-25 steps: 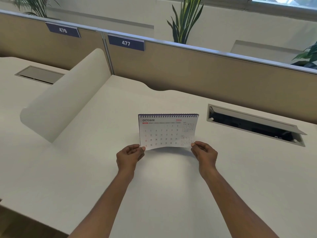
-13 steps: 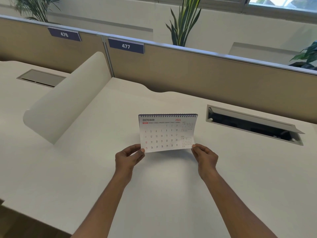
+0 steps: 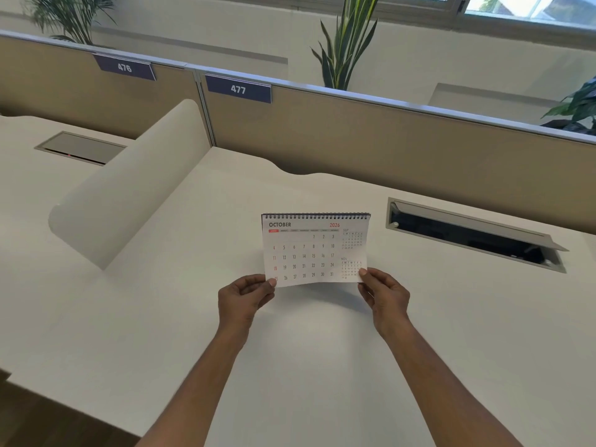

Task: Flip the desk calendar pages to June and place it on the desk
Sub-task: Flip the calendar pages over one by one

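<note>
Fingers (image 3: 270, 283) of the left hand (image 3: 242, 298) and right hand (image 3: 383, 295) are pinched on the lower corners of the white spiral-bound desk calendar (image 3: 314, 250), held above the pale tabletop (image 3: 161, 317). October is displayed; flipping is judged unfinished. Pages must be turned back to June.

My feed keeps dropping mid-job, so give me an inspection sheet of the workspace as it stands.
Surface: white desk, bare.
Job's things: desk calendar held up, showing October, not June.
Clutter: nothing seen.
Hands: left hand pinches the bottom left corner, right hand the bottom right.
Cables: nothing seen; open cable tray at right, dark inside.
Surroundings: partition with signs 476 and 477, curved divider, plants behind.
</note>
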The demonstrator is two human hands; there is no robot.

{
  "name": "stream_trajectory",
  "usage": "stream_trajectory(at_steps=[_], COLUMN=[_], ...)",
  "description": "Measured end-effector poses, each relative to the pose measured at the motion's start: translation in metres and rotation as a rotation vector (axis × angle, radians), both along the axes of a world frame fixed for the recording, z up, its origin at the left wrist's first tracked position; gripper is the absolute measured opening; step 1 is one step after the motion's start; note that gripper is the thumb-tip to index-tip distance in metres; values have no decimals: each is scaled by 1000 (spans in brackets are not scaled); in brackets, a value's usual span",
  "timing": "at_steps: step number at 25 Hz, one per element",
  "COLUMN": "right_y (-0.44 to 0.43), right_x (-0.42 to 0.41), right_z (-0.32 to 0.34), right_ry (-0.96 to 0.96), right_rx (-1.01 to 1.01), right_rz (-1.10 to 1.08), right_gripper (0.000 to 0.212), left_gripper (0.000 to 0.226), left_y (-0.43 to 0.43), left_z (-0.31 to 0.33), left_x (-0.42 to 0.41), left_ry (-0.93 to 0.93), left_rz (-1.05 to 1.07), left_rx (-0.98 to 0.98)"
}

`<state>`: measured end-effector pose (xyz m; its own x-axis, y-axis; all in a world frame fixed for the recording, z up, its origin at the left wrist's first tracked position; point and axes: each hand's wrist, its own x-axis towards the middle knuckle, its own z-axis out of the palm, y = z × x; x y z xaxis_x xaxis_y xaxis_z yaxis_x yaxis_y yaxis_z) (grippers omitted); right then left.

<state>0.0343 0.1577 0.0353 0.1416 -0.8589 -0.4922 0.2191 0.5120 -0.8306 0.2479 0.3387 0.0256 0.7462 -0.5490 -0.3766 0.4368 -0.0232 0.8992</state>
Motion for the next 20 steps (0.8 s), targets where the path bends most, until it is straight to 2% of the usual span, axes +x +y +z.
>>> stream_trajectory(at_steps=[8,14,20], right_y=[3,-3,-10], right_x=[-9,-11,-14], right_z=[4,14,22], right_ry=[-87,-181,-220], right_rx=[-11,28,11], right_rz=[54,30,56], right_gripper=[16,7,10], left_gripper=[20,12,22], left_y=[5,6,10], left_z=[0,8,15], left_x=[6,4,8], left_ry=[69,-28,-19], left_rz=[-51,-86,-105], left_rx=[-78,-16,-28])
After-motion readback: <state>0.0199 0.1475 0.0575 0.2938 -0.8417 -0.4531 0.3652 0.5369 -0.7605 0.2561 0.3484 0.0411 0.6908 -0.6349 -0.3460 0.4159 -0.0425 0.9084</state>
